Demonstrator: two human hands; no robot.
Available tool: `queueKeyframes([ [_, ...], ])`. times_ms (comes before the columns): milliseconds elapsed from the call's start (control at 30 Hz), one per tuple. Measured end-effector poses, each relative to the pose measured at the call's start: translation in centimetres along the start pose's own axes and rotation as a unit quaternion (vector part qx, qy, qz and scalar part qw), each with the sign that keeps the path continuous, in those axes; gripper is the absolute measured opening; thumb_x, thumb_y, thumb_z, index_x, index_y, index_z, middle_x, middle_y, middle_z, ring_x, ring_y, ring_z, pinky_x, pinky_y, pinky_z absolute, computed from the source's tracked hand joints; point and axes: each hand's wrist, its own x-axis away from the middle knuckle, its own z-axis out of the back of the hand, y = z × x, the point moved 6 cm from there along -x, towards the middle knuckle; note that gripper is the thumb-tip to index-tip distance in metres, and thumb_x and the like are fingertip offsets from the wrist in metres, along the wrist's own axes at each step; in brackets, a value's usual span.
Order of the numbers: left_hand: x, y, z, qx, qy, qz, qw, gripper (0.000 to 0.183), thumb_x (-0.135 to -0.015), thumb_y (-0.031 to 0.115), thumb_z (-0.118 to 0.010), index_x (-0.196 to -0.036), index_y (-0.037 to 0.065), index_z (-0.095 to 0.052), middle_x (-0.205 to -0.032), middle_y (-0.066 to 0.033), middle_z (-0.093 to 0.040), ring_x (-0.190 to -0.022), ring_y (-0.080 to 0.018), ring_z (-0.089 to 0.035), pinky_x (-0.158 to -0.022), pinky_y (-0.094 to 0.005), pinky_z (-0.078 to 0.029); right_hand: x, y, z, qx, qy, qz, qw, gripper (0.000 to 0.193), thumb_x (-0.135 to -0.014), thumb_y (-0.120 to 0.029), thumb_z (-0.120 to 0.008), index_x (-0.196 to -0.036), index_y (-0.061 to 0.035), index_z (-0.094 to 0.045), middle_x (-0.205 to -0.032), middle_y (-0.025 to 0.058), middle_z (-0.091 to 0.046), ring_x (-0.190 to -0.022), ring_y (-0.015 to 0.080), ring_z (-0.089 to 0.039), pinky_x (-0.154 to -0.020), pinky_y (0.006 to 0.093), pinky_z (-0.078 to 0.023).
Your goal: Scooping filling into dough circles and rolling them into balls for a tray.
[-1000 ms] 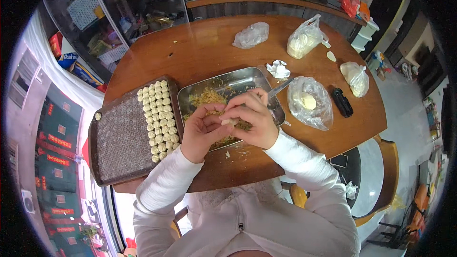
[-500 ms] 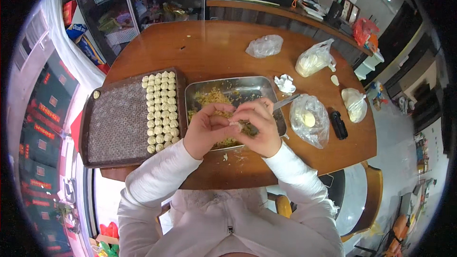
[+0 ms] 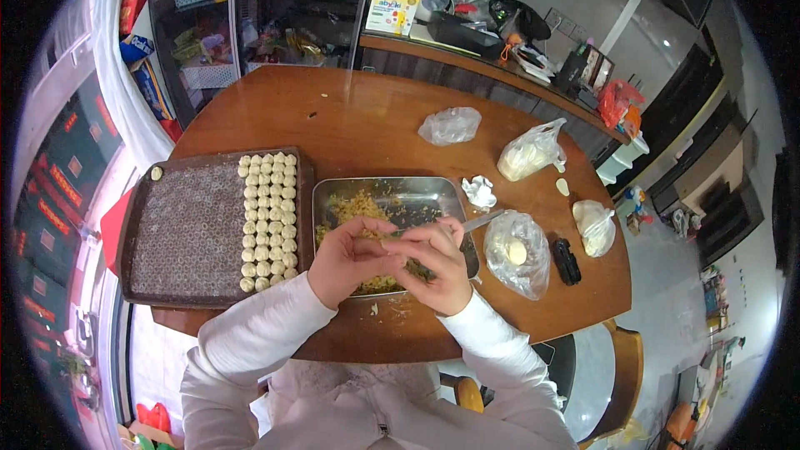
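My left hand and my right hand meet over a metal tray of crumbly yellow-green filling. Fingertips of both hands are pinched together around a small dough piece, mostly hidden by the fingers. A flat metal utensil sticks out past my right hand over the tray's right rim; whether that hand holds it or it rests there, I cannot tell. Left of the filling, a dark tray bears rows of small pleated buns along its right side and a single bun in its far left corner.
Right of the metal tray lie crumpled white tissue, an open plastic bag with pale dough, and a black object. Farther off are more plastic bags. A cluttered counter stands beyond the wooden table.
The whole scene has shifted down and slightly left in view. My hands stay together over the filling; their fingers have moved a little, and the pale dough between them shows less.
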Motion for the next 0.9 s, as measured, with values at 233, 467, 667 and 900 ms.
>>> queueKeyframes([
  [233,0.2,0.5,-0.2,0.001,0.01,0.021,1.0,0.043,-0.083,-0.002,-0.072,-0.12,0.001,-0.051,-0.094,-0.013,-0.071,-0.09,-0.0173,-0.069,-0.084,-0.0295,-0.054,-0.2,0.0,-0.1,0.009,0.016,-0.01,1.0,0.035,-0.067,-0.013,-0.08,-0.101,-0.0155,-0.072,-0.097,0.0009,-0.06,-0.091,0.0187,-0.059,-0.095,0.0419,-0.029],
  [467,0.0,0.1,0.0,0.0,-0.01,-0.002,1.0,0.045,-0.083,-0.002,-0.073,-0.121,0.001,-0.05,-0.093,-0.0128,-0.071,-0.09,-0.0158,-0.068,-0.083,-0.0287,-0.053,-0.3,-0.1,-0.2,0.011,0.005,0.002,1.0,0.035,-0.065,-0.012,-0.079,-0.099,-0.0149,-0.072,-0.096,0.0012,-0.06,-0.09,0.0186,-0.058,-0.096,0.0422,-0.028],
  [667,0.2,0.4,0.1,-0.024,0.003,0.001,1.0,0.045,-0.082,-0.002,-0.074,-0.12,0.001,-0.051,-0.094,-0.0119,-0.071,-0.088,-0.0149,-0.068,-0.083,-0.0284,-0.053,-0.7,-0.1,-0.2,0.003,0.012,-0.027,1.0,0.033,-0.065,-0.013,-0.08,-0.097,-0.0145,-0.072,-0.096,0.0021,-0.06,-0.09,0.0199,-0.058,-0.095,0.0416,-0.029],
  [900,0.2,1.1,0.2,-0.002,0.018,-0.013,1.0,0.042,-0.082,-0.002,-0.073,-0.118,0.001,-0.052,-0.093,-0.0109,-0.07,-0.088,-0.0153,-0.068,-0.081,-0.027,-0.053,-0.9,0.2,-0.3,0.005,0.022,-0.035,0.999,0.044,-0.063,-0.018,-0.083,-0.105,-0.0138,-0.07,-0.098,0.0029,-0.061,-0.092,0.0203,-0.057,-0.096,0.041,-0.03],
])
